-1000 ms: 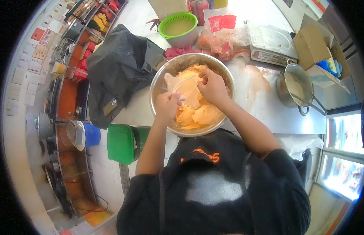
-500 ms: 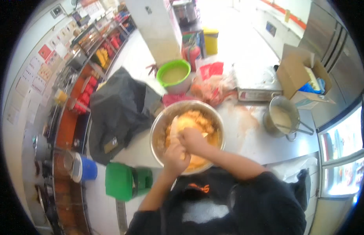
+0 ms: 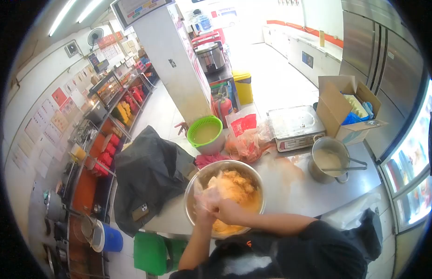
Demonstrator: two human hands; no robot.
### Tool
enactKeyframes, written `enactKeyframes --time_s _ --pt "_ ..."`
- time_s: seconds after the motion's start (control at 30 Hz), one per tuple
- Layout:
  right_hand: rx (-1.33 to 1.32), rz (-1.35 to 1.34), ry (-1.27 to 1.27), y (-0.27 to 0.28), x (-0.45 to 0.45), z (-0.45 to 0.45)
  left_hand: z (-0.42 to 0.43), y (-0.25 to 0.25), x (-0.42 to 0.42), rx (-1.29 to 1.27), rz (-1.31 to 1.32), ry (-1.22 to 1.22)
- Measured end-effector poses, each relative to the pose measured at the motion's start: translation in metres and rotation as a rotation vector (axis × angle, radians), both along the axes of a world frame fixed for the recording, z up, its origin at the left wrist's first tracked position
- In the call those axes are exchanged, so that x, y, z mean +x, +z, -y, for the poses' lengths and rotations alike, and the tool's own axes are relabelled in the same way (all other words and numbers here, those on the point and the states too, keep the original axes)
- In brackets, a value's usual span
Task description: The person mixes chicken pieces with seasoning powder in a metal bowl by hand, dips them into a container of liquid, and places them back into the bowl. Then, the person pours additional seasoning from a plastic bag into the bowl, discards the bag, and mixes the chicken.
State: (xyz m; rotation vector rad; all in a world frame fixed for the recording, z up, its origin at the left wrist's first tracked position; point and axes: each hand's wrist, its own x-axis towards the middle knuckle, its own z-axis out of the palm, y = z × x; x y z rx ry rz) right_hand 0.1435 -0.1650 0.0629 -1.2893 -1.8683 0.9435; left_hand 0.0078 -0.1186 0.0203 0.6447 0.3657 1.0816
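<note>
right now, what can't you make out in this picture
All in the head view:
Fingers of the left hand: blurred, partly hidden by the right hand and translucent plastic.
Some lumpy orange food in the round silver metal bowl: behind the right forearm.
Whatever lies under the draped black sheet: covered.
Wording on the white rectangular wall papers: too small.
</note>
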Motion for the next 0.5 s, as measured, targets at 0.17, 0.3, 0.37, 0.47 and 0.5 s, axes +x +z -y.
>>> enactKeyframes --time_s 0.17,0.3,0.37,0.47,0.5 --pt "0.000 -0.005 0.103 0.011 0.004 0.010 -0.023 0.025 0.015 -0.066 0.059 -0.125" --pt "-0.062 -0.185 0.107 0.000 0.001 0.001 -0.030 0.033 0.016 -0.287 0.249 -0.186" --pt "-0.074 -0.186 0.109 0.000 0.003 -0.001 -0.019 0.045 0.020 -0.273 0.179 -0.116" --pt "-0.003 -0.191 0.146 0.004 0.001 0.008 -0.013 0.046 0.027 -0.225 0.116 0.026" --pt "0.089 -0.194 0.182 0.003 0.000 0.012 -0.011 0.043 0.029 -0.182 0.123 0.098"
